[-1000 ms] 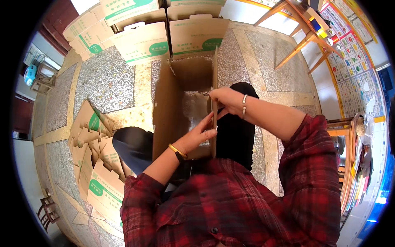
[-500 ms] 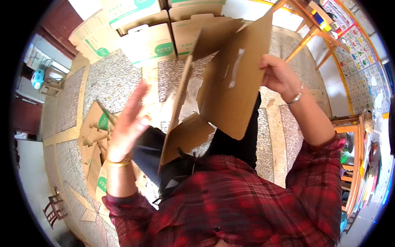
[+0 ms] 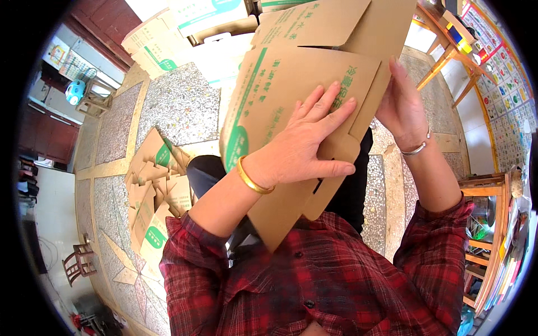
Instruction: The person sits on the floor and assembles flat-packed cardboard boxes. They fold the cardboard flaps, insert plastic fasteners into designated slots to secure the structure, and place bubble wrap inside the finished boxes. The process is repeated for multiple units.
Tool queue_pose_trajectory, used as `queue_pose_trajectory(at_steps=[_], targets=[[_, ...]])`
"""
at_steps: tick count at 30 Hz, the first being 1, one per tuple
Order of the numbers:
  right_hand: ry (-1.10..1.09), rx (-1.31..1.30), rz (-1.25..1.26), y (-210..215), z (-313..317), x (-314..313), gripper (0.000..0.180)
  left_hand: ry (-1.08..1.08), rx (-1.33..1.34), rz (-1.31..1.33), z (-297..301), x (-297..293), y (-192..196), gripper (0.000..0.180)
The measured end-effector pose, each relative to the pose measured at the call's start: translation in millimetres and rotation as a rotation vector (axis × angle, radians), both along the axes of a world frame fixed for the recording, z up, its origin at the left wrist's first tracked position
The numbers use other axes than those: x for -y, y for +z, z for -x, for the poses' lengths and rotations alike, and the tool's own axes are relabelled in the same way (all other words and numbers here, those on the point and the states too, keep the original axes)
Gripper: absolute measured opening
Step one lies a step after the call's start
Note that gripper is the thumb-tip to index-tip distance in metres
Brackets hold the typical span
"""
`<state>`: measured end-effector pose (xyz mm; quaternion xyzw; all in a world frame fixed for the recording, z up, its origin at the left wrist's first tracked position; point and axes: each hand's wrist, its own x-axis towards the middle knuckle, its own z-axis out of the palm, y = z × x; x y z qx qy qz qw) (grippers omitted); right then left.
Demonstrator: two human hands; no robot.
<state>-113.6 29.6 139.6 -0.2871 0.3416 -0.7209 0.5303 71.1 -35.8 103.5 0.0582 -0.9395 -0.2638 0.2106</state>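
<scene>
A brown cardboard box (image 3: 280,78) with green print lies tilted over my lap, its panels folded nearly flat and several flaps sticking out. My left hand (image 3: 305,140) lies flat on the printed panel with its fingers spread. At the right edge of the box, my right hand (image 3: 402,106) grips the cardboard, the thumb up along the side and the other fingers partly hidden behind it. Slots and a tab show at the lower right of the box, close to my left thumb.
Folded cardboard boxes (image 3: 223,59) stand at the far side. A heap of flattened cardboard (image 3: 147,193) lies on the stone floor at my left. A wooden table (image 3: 443,59) is far right, a wooden rack (image 3: 485,229) near right, and a small chair (image 3: 78,263) stands far left.
The box has swung from partly open to nearly flat, its printed outer side now facing up. My left hand has come from the air at left onto the panel; my right hand keeps the right edge.
</scene>
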Motion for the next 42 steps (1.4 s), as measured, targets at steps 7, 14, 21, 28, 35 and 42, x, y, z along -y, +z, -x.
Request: queue_pose_trajectory(at_steps=[7, 14, 21, 28, 35, 42], targets=[[-0.049, -0.176, -0.147, -20.4, 20.0, 9.8, 0.03, -0.031, -0.011, -0.148, 20.0, -2.3, -12.7, 0.086], [-0.318, -0.187, -0.209, -30.6, 99.8, -33.0, 0.024, -0.069, -0.135, -0.245, 20.9, 22.7, 5.8, 0.066], [-0.704, -0.193, -0.071, -73.3, 226.1, -111.2, 0.027, 0.411, -0.205, -0.827, -33.5, 95.4, -31.6, 0.045], [-0.956, 0.019, -0.21, -217.8, 295.1, -117.0, 0.029, 0.663, 0.014, -1.181, -53.9, 141.2, -137.0, 0.04], [-0.859, 0.213, -0.408, -470.9, 291.2, -206.1, 0.016, 0.766, 0.26, -1.359, -64.1, 169.8, -256.6, 0.044], [-1.008, 0.495, -0.92, -523.5, 226.6, -203.0, 0.013, 0.733, 0.646, -1.238, -66.3, 176.7, -382.2, 0.062]])
